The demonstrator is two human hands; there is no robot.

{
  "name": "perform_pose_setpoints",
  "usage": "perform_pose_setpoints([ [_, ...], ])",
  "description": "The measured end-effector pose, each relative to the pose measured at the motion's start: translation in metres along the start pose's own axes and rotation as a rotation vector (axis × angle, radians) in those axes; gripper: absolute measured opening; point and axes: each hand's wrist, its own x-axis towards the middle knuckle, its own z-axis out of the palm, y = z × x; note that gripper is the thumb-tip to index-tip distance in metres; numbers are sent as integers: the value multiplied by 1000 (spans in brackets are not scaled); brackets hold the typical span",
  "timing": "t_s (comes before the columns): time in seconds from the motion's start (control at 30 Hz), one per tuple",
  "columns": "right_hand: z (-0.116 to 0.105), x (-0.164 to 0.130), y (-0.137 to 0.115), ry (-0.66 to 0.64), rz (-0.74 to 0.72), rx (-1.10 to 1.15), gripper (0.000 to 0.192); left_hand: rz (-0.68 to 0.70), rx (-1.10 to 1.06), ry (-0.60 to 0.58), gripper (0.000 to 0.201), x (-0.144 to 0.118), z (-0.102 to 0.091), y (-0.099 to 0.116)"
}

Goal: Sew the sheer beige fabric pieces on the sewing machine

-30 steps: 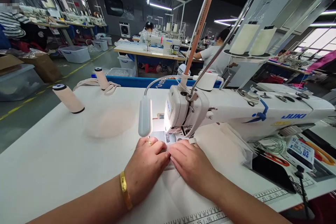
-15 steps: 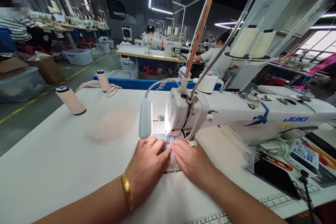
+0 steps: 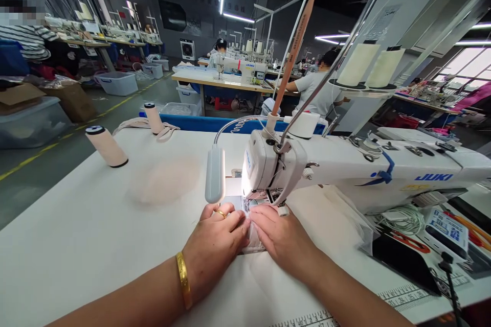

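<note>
A white sewing machine [image 3: 333, 158] stands across the table, its lit needle area low at the middle of the view. Just left of the presser foot, my left hand [image 3: 218, 237] has its fingers bent and pressed down on thin, sheer pale fabric [image 3: 254, 237]. My right hand [image 3: 282, 235] lies close on the right side, fingertips together on the same fabric. The two hands nearly meet in front of the needle. More sheer fabric [image 3: 326, 214] spreads under the machine arm. What lies beneath the fingers is hidden.
A small lamp [image 3: 215, 176] hangs left of the machine head. Two thread cones [image 3: 107, 147] stand at the far left, beside a pale strap [image 3: 166, 133]. On the right lie a black phone-like slab [image 3: 402, 260], orange scissors [image 3: 412, 241] and a coiled cable [image 3: 402, 220]. Co-workers sit behind.
The view has shifted slightly. My left fingers have drawn in a little, the thumb now less visible; both hands stay at the needle area on the fabric.
</note>
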Motion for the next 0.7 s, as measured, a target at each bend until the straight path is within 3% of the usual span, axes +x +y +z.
perform_pose_setpoints([
  [0.47, -2, 3, 3, 68, 1, -54, 30, -59, -15, -37, 23, 1, 2, -1],
  [0.6, -11, 0, 1, -2, -25, 29, 16, -104, -131, -66, 23, 0, 0, -5],
  [0.7, -21, -5, -5, -94, -99, 128, 35, -123, -247, -91, 25, 0, -4, -10],
])
